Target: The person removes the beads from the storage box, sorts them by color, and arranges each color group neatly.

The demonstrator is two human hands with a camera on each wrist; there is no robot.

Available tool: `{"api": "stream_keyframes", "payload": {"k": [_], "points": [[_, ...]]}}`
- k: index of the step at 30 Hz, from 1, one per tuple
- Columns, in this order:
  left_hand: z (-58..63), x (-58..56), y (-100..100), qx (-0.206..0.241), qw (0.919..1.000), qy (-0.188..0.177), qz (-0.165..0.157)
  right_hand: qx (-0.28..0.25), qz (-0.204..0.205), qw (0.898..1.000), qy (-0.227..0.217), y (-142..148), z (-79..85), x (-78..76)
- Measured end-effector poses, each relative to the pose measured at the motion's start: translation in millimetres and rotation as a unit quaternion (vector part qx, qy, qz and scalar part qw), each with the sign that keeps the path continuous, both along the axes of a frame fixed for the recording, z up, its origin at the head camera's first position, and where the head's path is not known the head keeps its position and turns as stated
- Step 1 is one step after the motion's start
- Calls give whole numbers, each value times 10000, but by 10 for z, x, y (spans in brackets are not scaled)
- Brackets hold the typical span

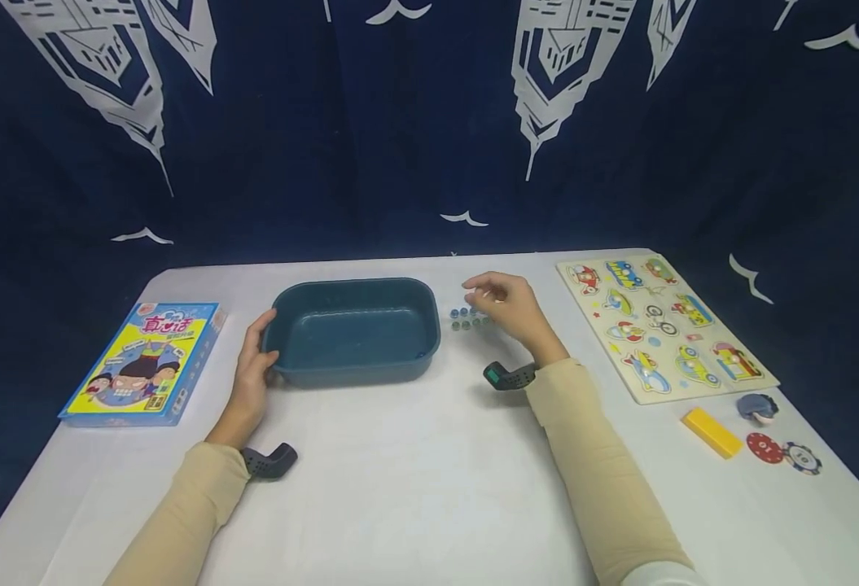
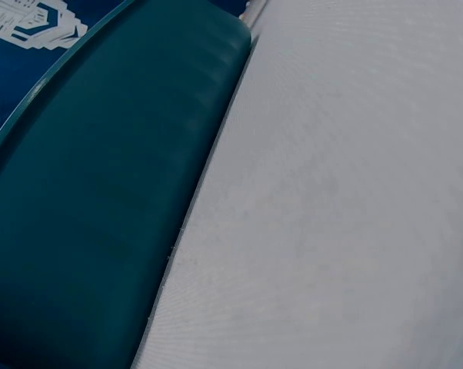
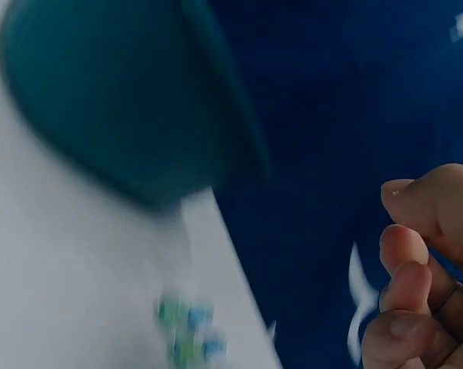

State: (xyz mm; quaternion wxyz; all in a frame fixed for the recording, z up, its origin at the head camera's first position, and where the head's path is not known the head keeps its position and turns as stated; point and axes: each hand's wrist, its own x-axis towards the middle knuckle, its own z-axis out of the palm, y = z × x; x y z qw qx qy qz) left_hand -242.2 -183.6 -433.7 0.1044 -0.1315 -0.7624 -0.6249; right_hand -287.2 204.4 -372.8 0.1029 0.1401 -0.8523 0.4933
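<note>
A dark teal plastic basin (image 1: pixel 356 374) stands at the middle of the table, with one small dark blue marble (image 1: pixel 420 355) at its inner right front corner. My left hand (image 1: pixel 249 370) holds the basin's left end, its thumb at the front corner and its fingers along the side. To the right of the basin, small green marbles (image 1: pixel 466 325) and blue marbles (image 1: pixel 458 312) lie in short rows. Just above them hovers my right hand (image 1: pixel 506 305), its fingers loosely curled. In the right wrist view the thumb (image 3: pixel 424 196) and forefinger are apart, and nothing shows between them.
A boxed card game (image 1: pixel 143 366) lies on the left. On the right lie a wooden picture puzzle board (image 1: pixel 663 325), a yellow block (image 1: pixel 712 432), a small grey-blue object (image 1: pixel 757 407), a red chip (image 1: pixel 764 448) and a black-and-white chip (image 1: pixel 803 458). A dark blue curtain (image 1: pixel 356 163) hangs behind.
</note>
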Motion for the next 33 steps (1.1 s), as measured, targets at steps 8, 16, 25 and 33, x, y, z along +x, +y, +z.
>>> {"api": "stream_keyframes", "payload": {"k": [8,16,25,33], "points": [[-5,6,-32,-27,10000,-64,40,910,1866,9782,53,-905,246,76],[-33,10,-28,42,10000,-60,34,2329,3286,9095,-1026,-1516,113,-57],[-42,7,4,-11,10000,-46,-42,2411,4246,8506,-1950,-1737,-7,-159],[-41,-25,-6,-150,9999,-46,-20,2920,3917,8514,-1910,-1688,21,-213]]}}
